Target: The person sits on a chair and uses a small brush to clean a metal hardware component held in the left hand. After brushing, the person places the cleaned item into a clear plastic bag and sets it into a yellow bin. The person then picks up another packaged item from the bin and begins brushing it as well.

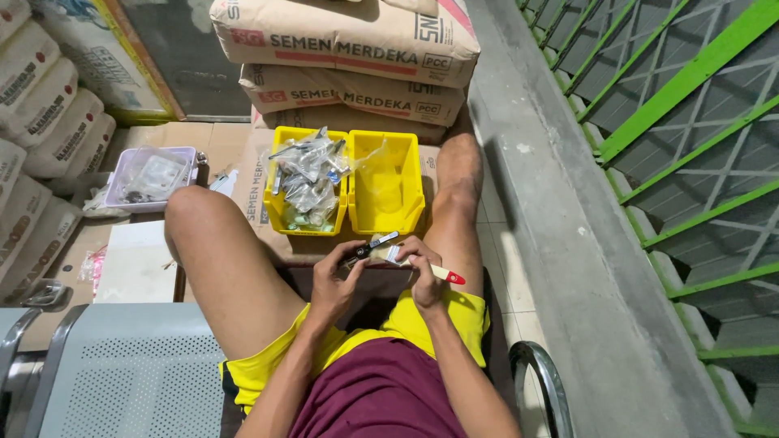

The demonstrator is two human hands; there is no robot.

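My left hand (337,276) grips a small dark metal part with a shiny end (375,245), held between my knees. My right hand (422,272) holds a small paintbrush (430,268) with a pale wooden handle and a red tip, its bristles laid against the part. Just beyond my hands stand two yellow plastic bins: the left bin (276,207) is full of small clear bags of parts, the right bin (410,215) holds a clear plastic bag.
Stacked tan cement sacks (349,49) rise behind the bins, more sacks (40,105) at the left. A pale lilac tray (122,174) of bagged items sits on cardboard at left. I sit on a perforated metal bench (122,365); a concrete ledge (568,243) and green railing (690,81) are to the right.
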